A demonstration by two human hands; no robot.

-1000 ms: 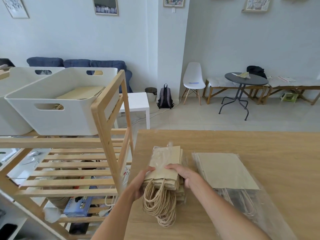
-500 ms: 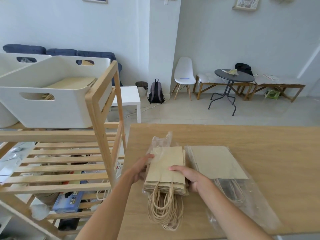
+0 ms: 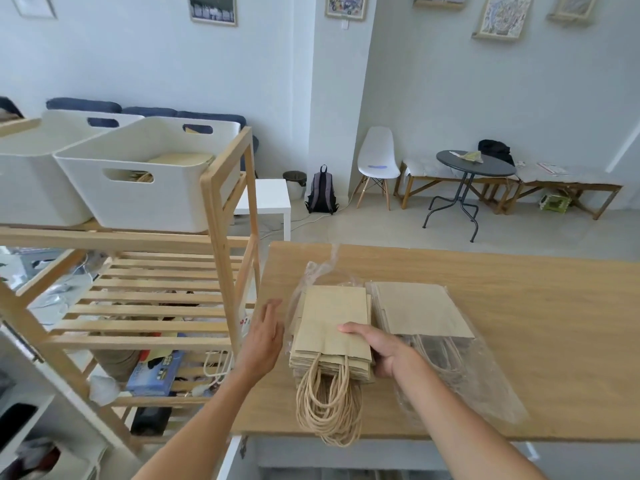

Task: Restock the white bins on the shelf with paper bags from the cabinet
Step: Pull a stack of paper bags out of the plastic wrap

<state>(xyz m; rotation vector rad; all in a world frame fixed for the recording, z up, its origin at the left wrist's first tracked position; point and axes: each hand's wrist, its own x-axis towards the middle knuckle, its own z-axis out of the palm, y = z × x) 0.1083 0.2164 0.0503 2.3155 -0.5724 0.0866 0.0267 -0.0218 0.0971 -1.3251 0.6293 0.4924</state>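
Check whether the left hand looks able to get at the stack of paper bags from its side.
Probably yes: the left hand lies open just beside the stack of paper bags, with only loose plastic wrap between them.

Wood table (image 3: 519,306): paper bag stack (image 3: 332,327) w/ plastic-wrapped pack (image 3: 422,310) beside. Shelf (image 3: 221,216): 2 white bins (image 3: 152,199).

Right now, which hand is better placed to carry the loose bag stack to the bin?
Right, probably: the right hand already grips the stack of paper bags, while the left hand is open beside it, holding nothing.
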